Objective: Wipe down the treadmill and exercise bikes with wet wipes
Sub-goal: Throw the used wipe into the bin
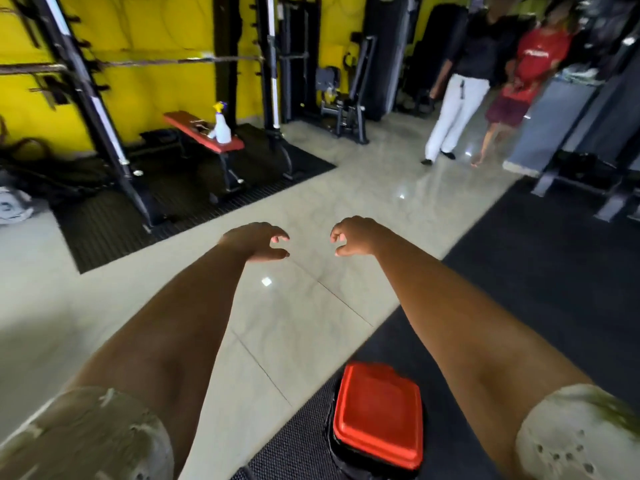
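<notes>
yellow gym walls (156, 29), a pale tiled floor (311, 202) and black rubber mats (554, 271) are shown, with a spray bottle (222, 124) stood on a red bench (180, 121) well apart from the hands. no wet wipe, treadmill or exercise bike can be made out, so the wiping is judged not yet begun. both arms are stretched forward over the floor. the left hand (258, 242) and right hand (353, 237) are held near each other, fingers loosely curled, nothing gripped.

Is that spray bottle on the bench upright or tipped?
Upright: the white plastic spray bottle stands on the red padded bench, yellow trigger head uppermost.
</notes>
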Demonstrator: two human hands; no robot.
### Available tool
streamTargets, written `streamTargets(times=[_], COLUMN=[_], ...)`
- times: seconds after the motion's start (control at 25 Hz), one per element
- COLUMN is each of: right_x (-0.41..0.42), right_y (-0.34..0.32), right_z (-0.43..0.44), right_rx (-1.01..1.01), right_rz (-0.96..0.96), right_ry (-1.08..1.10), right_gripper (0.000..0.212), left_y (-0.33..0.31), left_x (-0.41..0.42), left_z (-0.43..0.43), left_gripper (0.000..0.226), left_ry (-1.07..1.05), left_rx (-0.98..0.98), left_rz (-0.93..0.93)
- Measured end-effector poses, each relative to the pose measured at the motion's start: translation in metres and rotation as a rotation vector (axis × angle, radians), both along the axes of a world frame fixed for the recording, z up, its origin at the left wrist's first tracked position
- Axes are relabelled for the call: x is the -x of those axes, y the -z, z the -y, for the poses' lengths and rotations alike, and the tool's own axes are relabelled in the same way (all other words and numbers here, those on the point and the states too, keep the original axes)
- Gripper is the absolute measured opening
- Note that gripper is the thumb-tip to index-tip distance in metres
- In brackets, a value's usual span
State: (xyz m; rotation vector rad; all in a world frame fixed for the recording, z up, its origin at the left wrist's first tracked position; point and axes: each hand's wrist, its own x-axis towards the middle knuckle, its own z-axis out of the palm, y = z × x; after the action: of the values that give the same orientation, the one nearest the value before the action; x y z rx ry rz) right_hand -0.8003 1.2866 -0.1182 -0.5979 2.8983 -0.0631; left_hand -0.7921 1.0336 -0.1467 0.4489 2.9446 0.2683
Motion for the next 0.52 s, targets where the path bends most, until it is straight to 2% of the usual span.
streamTargets(times=[0.24,0.52], right_x=[0.024,-0.007], right_y=[-0.017,-0.014], right_z=[0.092,0.196], right_rx=[0.039,0.030], right_rz=[-0.067,-0.125], right_ry=[-0.311,-0.683], right_gripper=[0.040,0.031], left_y=[-0.019,-0.020], left_x=[-0.045,-0.162], left_z=[0.072,0.140], left_gripper=[0.053,0.048], left_ry=[-0.256,-0.682], left_rx=[0.009,-0.003], left_rz=[-0.043,-0.066])
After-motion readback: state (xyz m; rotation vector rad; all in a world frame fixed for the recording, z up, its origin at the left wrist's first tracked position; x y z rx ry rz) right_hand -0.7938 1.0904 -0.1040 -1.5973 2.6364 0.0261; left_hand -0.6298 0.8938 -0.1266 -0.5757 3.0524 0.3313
